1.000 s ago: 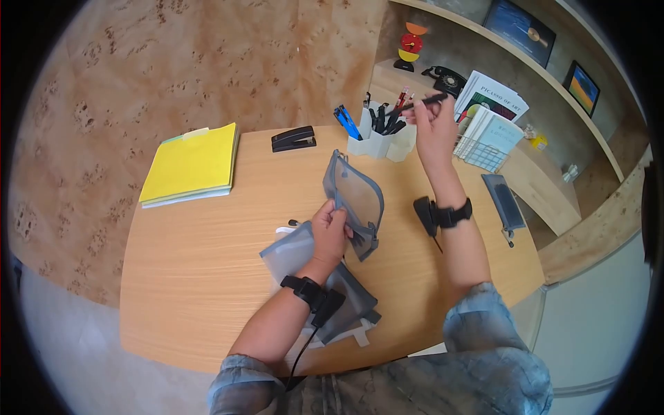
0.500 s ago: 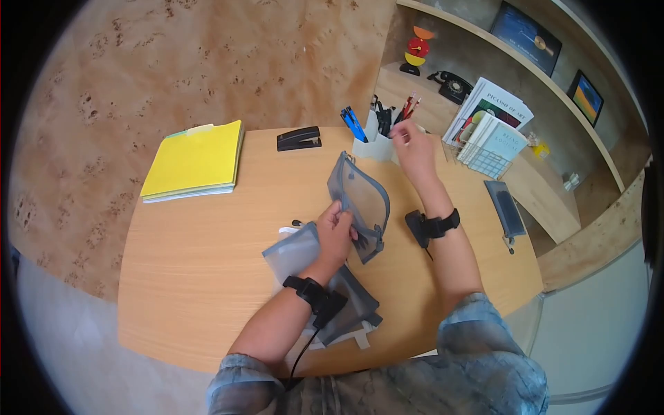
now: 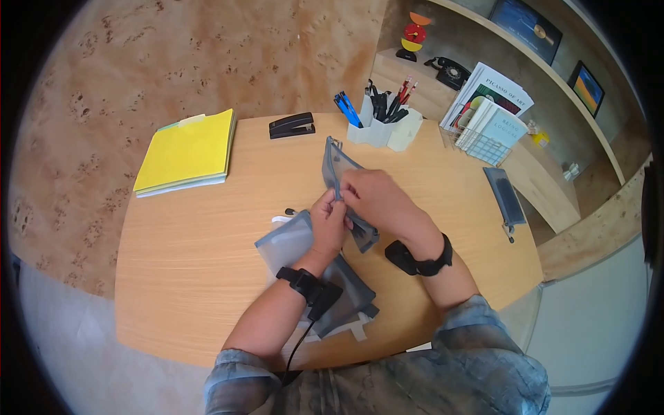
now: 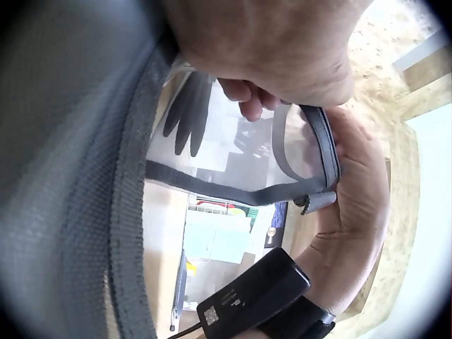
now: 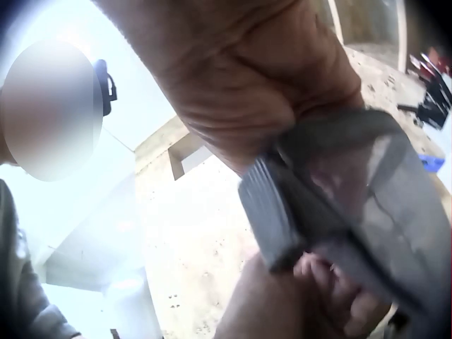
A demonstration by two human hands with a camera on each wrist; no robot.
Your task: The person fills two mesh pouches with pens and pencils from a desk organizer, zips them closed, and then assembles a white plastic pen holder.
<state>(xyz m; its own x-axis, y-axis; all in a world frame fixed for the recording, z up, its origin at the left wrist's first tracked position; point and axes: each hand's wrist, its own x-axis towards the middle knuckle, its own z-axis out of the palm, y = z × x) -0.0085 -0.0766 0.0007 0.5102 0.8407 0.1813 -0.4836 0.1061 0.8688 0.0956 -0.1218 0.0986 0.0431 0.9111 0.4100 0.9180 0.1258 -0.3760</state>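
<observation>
A grey mesh zip pouch (image 3: 330,166) is held up over the desk, its mouth gaping in the left wrist view. My left hand (image 3: 328,227) grips its near side, thumb against the edge. My right hand (image 3: 382,199) has curled fingers pinching the zippered rim close to the left fingertips. In the left wrist view the right hand (image 4: 361,187) lies along the dark zipper band (image 4: 323,141), most of its fingers hidden. Slim dark shapes (image 4: 189,116) show through the mesh. More grey pouches (image 3: 287,243) lie beneath my left forearm.
A white pen holder (image 3: 373,133) with blue, black and red pens stands at the back, beside a black stapler (image 3: 292,126). Yellow folders (image 3: 187,151) are stacked at left. At right are a wire rack of books (image 3: 494,131) and another grey pouch (image 3: 505,195).
My right hand, a second ago holding a black pen by the holder, has come down and left to the pouch's rim, without that pen showing. The left hand keeps its grip.
</observation>
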